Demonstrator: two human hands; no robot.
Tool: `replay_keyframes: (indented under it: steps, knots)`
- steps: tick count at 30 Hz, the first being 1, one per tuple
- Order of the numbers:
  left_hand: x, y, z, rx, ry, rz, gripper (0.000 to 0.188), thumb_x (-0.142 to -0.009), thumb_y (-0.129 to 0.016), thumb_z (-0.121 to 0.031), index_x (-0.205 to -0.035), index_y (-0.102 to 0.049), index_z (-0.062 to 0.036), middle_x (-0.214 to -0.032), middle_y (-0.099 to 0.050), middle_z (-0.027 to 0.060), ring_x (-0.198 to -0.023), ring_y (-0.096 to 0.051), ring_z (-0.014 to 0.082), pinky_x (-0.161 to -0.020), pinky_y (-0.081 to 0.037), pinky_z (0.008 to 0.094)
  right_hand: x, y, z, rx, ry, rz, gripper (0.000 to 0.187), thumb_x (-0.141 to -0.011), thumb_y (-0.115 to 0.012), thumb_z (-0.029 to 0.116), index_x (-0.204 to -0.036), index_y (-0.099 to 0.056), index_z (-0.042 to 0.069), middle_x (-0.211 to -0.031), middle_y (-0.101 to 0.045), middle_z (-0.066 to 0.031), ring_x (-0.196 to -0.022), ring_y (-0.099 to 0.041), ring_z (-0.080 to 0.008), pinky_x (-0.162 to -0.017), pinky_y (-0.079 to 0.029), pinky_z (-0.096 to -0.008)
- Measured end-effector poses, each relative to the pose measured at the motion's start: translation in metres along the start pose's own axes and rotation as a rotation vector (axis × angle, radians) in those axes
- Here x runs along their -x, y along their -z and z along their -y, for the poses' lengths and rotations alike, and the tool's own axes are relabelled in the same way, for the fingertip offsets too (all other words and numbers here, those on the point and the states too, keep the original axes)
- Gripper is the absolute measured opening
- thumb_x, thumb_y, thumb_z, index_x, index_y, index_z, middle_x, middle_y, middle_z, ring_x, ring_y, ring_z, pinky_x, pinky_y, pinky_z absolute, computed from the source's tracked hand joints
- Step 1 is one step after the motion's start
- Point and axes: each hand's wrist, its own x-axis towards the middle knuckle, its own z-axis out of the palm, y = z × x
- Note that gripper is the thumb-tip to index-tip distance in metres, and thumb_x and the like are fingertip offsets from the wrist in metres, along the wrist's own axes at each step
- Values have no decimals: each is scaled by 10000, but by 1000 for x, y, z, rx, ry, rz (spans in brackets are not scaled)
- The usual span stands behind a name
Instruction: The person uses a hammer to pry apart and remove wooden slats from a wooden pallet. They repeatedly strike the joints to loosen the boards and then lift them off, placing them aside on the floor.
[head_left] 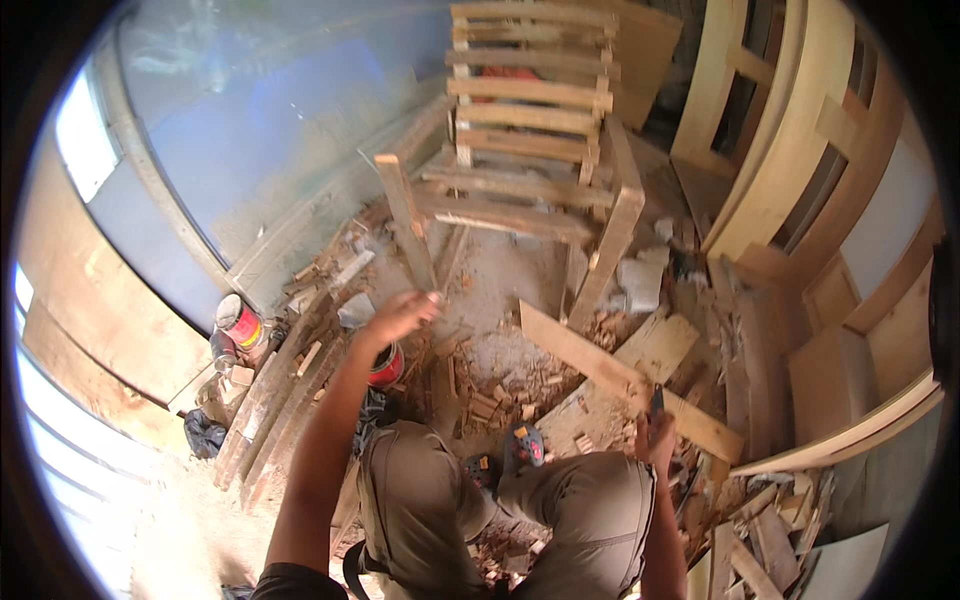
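My left hand is stretched forward over the litter, just above a red tin. Its fingers reach out to the right, slightly blurred, and nothing shows in them. Low at the right, my right hand is closed round a small dark tool that points up; its kind cannot be made out. Behind that tool a long wooden plank lies slanted, from mid-floor down to the right. Ahead stands a slatted wooden frame, with an upright post at its left and a slanting rail at its right.
Wood offcuts litter the floor before my shoes. Several long timbers lie at the left, near a red and white can and a black bag. Tall wooden door frames lean at the right, with scrap wood below.
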Motion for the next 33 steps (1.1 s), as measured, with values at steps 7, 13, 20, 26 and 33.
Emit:
replay_keyframes:
  steps: [7,13,20,26,33]
  knots:
    - [-60,-19,99,60,232,-181,583,-967,-565,-509,-1207,-590,22,-1075,-696,132,-1003,-655,239,-868,-513,415,-71,-151,-78,306,-11,379,802,-811,-766,416,-1380,-397,-11,-1308,-506,-295,-1232,-507,-436,-1024,-423,-517]
    - [-51,-95,177,358,344,33,480,-988,-572,-436,-1224,-601,-19,-1091,-696,104,-1034,-652,203,-870,-514,374,-150,-245,-117,635,64,602,1181,-679,-807,606,-1495,-216,-12,-1504,-307,-268,-1384,-347,-402,-1144,-282,-538]
    - [-40,-87,170,194,309,69,398,-1007,-569,-355,-1223,-616,-23,-1079,-699,71,-994,-653,163,-826,-514,312,-156,-266,-65,611,77,754,1238,-612,-899,427,-1522,-160,32,-1489,-287,-256,-1394,-285,-432,-1158,-241,-560]
    - [-46,-44,72,163,168,-59,383,-1011,-569,-324,-1203,-619,3,-1071,-695,80,-998,-645,167,-869,-499,312,-164,-163,41,345,228,594,1246,-557,-931,328,-1524,-190,69,-1404,-341,-243,-1311,-346,-432,-1137,-294,-535]
    - [17,-37,-92,116,-245,5,405,-1012,-565,-332,-1181,-606,33,-1083,-673,95,-1042,-622,160,-896,-486,302,-191,-17,150,174,2,278,1223,-568,-907,125,-1549,-177,99,-1514,-278,-193,-1408,-327,-374,-1134,-395,-503]
